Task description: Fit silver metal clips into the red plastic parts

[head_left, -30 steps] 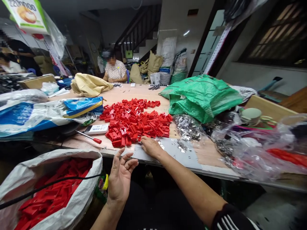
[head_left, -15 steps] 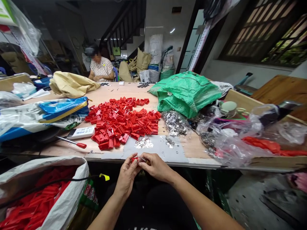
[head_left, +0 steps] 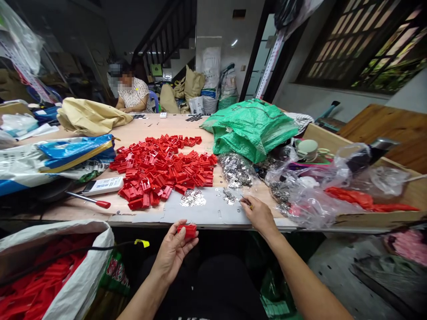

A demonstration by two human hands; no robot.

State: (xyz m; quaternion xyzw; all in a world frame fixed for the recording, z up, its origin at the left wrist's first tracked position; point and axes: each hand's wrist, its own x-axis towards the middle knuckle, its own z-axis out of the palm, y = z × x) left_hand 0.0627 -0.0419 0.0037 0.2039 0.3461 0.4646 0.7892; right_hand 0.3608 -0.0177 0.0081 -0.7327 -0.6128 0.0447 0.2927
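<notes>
My left hand (head_left: 175, 244) is closed around a small red plastic block (head_left: 189, 230), held in front of the table edge. My right hand (head_left: 260, 215) grips a slim tool with a thin metal shaft (head_left: 244, 198); its exact kind is mostly hidden by the fingers. The shaft's tip is beside a small heap of dark metal pieces (head_left: 230, 196) on a grey sheet (head_left: 200, 217). To the left on that sheet lies a pile of shiny flat metal pieces (head_left: 192, 198). Behind it spreads a large heap of similar red plastic blocks (head_left: 167, 166).
A white sack (head_left: 108, 235) filled with red parts stands at lower left. A red-tipped metal rod (head_left: 102, 204) lies near the table's left edge. To the right are a green bag (head_left: 250, 126) and a clear bag of metal pieces (head_left: 236, 171). A person (head_left: 133, 95) sits across the table.
My hands were together at the red block; now they are apart. The right hand has moved right and forward with the tool to the metal pieces. The view has shifted slightly right.
</notes>
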